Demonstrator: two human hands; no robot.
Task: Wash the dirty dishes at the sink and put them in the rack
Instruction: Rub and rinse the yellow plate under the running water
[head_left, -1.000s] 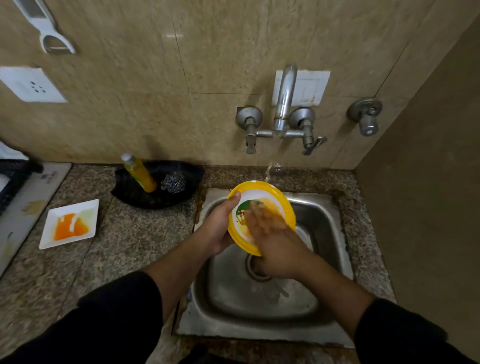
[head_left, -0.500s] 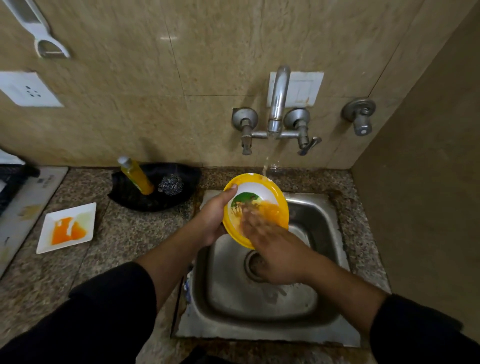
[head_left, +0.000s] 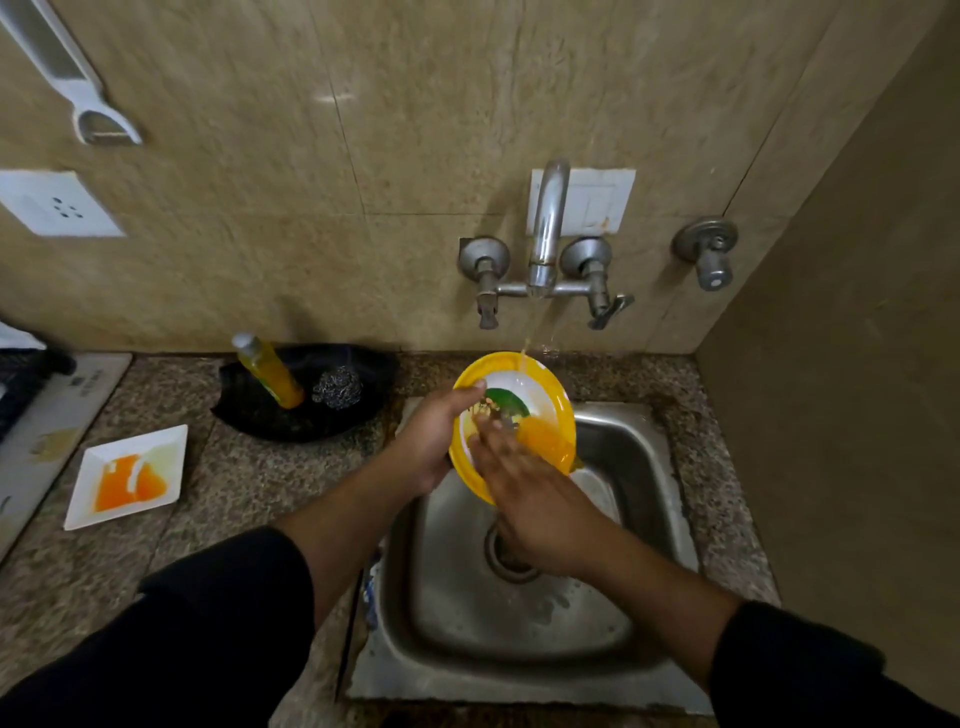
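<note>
**Rinsing plate under running tap**

Lifted plate (head_left: 561, 402) a touch nearer tap (head_left: 548, 223) since a second back, now catching the stream on its top rim; slid right hand (head_left: 530, 499) lower across its face.

Gripping left rim with left hand (head_left: 431, 441), thumb hooked over the front, fingers curled behind and out of sight; rubbing with right hand, fingers (head_left: 493, 436) straight and flat on the face, holding nothing; keeping plate tilted over back of sink (head_left: 639, 467), clear of the basin floor, face toward the camera.

Judging by all that: mid-rinse, bare-handed, no suds to be seen. Next, most likely: more rubbing until the orange runs off, or a reach left for scourer (head_left: 337, 387) and soap bottle (head_left: 270, 371) in black tray (head_left: 270, 423); calls for a firm left grip on a wet, slick rim; then over to the rack, perhaps that dark cropped shape at far left, cannot tell. Not yet washed: square dish (head_left: 166, 447) on the counter, well left of sink, streaked orange.

As for looks: round and shallow; yellow rim, white centre, green patch near the top; orange sauce smeared and pooling at lower right under the water; probably plastic, light, slippery.
</note>
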